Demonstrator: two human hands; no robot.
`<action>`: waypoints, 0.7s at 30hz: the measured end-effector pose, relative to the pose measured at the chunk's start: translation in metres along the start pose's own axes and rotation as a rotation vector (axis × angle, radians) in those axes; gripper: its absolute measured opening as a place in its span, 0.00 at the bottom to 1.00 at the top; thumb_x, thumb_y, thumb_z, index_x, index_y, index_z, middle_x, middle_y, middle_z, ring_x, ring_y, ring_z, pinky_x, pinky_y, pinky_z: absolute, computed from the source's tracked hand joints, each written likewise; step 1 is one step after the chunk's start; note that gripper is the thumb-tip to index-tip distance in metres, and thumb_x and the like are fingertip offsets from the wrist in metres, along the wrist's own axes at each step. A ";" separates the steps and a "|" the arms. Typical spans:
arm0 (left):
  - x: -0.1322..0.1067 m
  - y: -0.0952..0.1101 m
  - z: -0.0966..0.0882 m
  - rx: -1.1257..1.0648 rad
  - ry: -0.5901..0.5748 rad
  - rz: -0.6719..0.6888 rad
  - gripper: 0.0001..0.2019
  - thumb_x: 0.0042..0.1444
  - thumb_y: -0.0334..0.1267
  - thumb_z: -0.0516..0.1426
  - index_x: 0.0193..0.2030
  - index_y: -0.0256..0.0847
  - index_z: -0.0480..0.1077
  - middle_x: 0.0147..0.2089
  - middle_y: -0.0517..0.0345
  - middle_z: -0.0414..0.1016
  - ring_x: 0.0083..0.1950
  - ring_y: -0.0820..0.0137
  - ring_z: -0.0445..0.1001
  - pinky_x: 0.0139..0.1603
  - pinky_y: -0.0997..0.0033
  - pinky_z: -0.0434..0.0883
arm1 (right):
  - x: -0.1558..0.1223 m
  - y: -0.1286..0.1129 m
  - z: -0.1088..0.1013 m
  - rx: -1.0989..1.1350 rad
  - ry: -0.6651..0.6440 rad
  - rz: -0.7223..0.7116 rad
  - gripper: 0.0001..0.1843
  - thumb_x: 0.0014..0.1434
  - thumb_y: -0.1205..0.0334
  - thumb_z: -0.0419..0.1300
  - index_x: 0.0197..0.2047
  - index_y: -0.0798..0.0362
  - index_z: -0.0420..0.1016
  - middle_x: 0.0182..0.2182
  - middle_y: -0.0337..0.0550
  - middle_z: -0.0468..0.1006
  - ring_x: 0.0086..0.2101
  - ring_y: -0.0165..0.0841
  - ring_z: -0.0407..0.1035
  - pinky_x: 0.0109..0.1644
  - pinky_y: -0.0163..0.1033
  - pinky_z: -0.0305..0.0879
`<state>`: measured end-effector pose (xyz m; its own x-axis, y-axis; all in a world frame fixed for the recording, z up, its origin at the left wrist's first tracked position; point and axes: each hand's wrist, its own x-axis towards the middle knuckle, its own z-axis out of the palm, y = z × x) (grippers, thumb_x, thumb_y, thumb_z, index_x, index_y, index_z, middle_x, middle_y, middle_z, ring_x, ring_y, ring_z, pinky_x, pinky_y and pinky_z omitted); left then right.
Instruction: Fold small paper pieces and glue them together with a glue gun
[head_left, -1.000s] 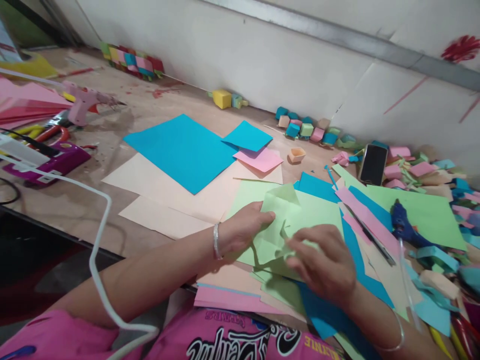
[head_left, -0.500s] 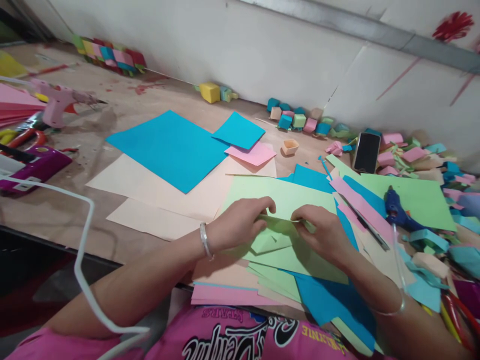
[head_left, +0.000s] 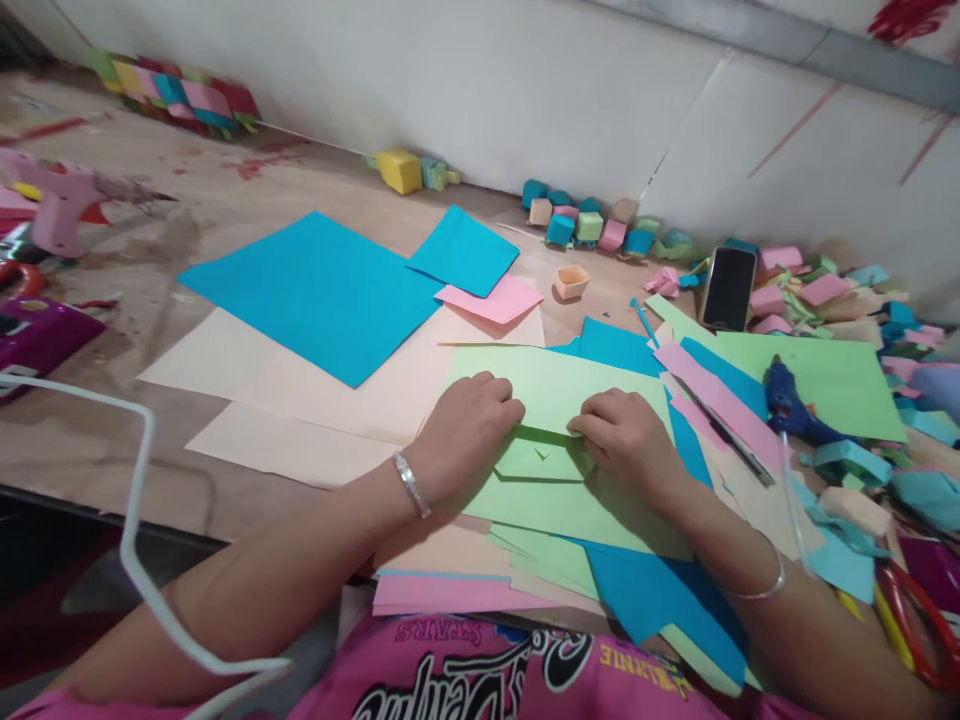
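Creasing: left hand (head_left: 469, 425) and right hand (head_left: 626, 445) press half-curled, empty fingers (head_left: 501, 398) onto green paper (head_left: 540, 460); fold likely needs rubbing from 9 to 3 o'clock.

Pretty bright, soft even light all over. Faint shadows under the left hand (head_left: 469, 425) and right hand (head_left: 628, 442) on the green paper (head_left: 559, 385). Below the bench (head_left: 247, 195) edge, near left, it's dark. Wide lens bends the edges; pink glue gun (head_left: 56, 205) far left looks smeary.
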<state>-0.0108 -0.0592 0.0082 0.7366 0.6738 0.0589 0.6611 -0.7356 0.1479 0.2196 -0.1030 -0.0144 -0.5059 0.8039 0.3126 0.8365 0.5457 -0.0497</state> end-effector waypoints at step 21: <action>-0.018 0.014 0.002 0.214 -0.035 0.227 0.16 0.61 0.26 0.51 0.55 0.37 0.65 0.38 0.54 0.67 0.37 0.63 0.63 0.32 0.63 0.55 | -0.001 0.001 -0.021 -0.245 -0.188 0.042 0.15 0.57 0.80 0.52 0.41 0.56 0.76 0.33 0.47 0.75 0.34 0.36 0.64 0.34 0.41 0.49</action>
<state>-0.0144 -0.0821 0.0074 0.8708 0.4906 0.0320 0.4916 -0.8675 -0.0767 0.2249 -0.1081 0.0050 -0.4803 0.8669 0.1332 0.8720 0.4557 0.1787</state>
